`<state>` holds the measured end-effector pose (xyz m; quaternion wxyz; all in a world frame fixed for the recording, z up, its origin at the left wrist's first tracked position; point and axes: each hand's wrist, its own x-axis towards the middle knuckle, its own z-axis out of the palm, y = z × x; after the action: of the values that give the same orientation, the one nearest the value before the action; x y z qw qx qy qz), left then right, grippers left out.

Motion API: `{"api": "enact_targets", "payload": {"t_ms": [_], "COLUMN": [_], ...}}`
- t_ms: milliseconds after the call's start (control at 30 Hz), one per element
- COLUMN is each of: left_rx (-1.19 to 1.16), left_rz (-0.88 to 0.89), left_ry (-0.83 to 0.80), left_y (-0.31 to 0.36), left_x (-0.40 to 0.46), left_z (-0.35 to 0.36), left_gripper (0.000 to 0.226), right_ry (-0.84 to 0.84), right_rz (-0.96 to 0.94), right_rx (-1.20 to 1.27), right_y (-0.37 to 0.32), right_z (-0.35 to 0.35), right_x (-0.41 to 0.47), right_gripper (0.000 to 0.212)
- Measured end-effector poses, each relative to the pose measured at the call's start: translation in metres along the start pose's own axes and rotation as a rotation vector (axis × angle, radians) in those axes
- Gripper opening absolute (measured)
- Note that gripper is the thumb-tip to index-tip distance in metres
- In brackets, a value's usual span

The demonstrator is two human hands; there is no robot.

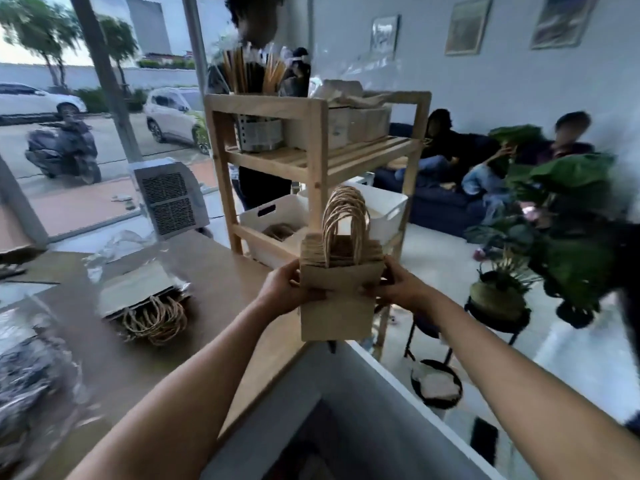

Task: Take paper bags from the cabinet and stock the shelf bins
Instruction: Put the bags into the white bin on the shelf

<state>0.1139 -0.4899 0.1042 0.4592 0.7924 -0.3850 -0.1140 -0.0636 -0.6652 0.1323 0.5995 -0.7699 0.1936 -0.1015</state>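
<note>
A stack of small brown paper bags [337, 306] with twisted rope handles is upright in front of me, held from both sides. My left hand [289, 289] grips its left edge and my right hand [394, 289] grips its right edge. Just beyond the stack stands a wooden shelf unit [317, 109]. On its lower shelf sit a white bin [273, 213] with some bags inside and a second white bin [388, 206] to its right. Another bundle of larger paper bags [145, 299] lies flat on the brown counter [214, 268] to my left.
Crumpled clear plastic wrap [27, 375] covers the counter's left end. The shelf's upper levels hold a metal holder with straws and cardboard boxes [349, 126]. A person stands behind the shelf, others sit on a blue sofa [443, 206]. Potted plants [498, 292] stand at right.
</note>
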Motion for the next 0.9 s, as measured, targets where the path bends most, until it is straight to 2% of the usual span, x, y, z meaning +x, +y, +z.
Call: {"api": "enact_targets", "payload": {"t_ms": [100, 200, 267, 333, 400, 433, 500, 567, 667, 767, 900], "left_rx": [0.013, -0.070, -0.233, -0.399, -0.570, -0.625, -0.671, -0.702, -0.708, -0.701, -0.696], "left_rz": [0.033, -0.036, -0.108, -0.189, -0.275, -0.331, -0.403, -0.407, -0.440, -0.517, -0.571], "left_ry": [-0.137, -0.254, -0.360, -0.438, -0.460, -0.451, -0.448, -0.455, -0.420, -0.404, -0.333], "left_y": [0.035, 0.058, 0.070, 0.080, 0.086, 0.089, 0.093, 0.096, 0.105, 0.115, 0.117], "left_x": [0.023, 0.037, 0.050, 0.063, 0.083, 0.093, 0.118, 0.155, 0.204, 0.253, 0.307], "left_z": [0.044, 0.074, 0.091, 0.109, 0.130, 0.140, 0.154, 0.166, 0.169, 0.172, 0.173], "left_gripper": [0.067, 0.072, 0.074, 0.076, 0.078, 0.078, 0.067, 0.047, 0.049, 0.045, 0.049], "right_ry": [0.156, 0.283, 0.363, 0.417, 0.450, 0.460, 0.462, 0.432, 0.351, 0.278, 0.204], "right_rz": [0.054, 0.118, 0.129, 0.137, 0.189, 0.225, 0.291, 0.317, 0.363, 0.394, 0.376], "right_rx": [0.081, 0.071, 0.129, 0.224, 0.314, 0.359, 0.420, 0.438, 0.493, 0.466, 0.427], "right_y": [0.021, 0.032, 0.036, 0.040, 0.041, 0.040, 0.038, 0.036, 0.028, 0.021, 0.013], "right_z": [-0.043, -0.070, -0.086, -0.101, -0.116, -0.123, -0.137, -0.160, -0.192, -0.221, -0.245], "right_x": [-0.023, -0.030, -0.027, -0.017, 0.001, 0.011, 0.035, 0.067, 0.111, 0.163, 0.221], "right_gripper": [0.062, 0.054, 0.054, 0.044, 0.035, 0.038, 0.045, 0.042, 0.030, 0.039, 0.034]}}
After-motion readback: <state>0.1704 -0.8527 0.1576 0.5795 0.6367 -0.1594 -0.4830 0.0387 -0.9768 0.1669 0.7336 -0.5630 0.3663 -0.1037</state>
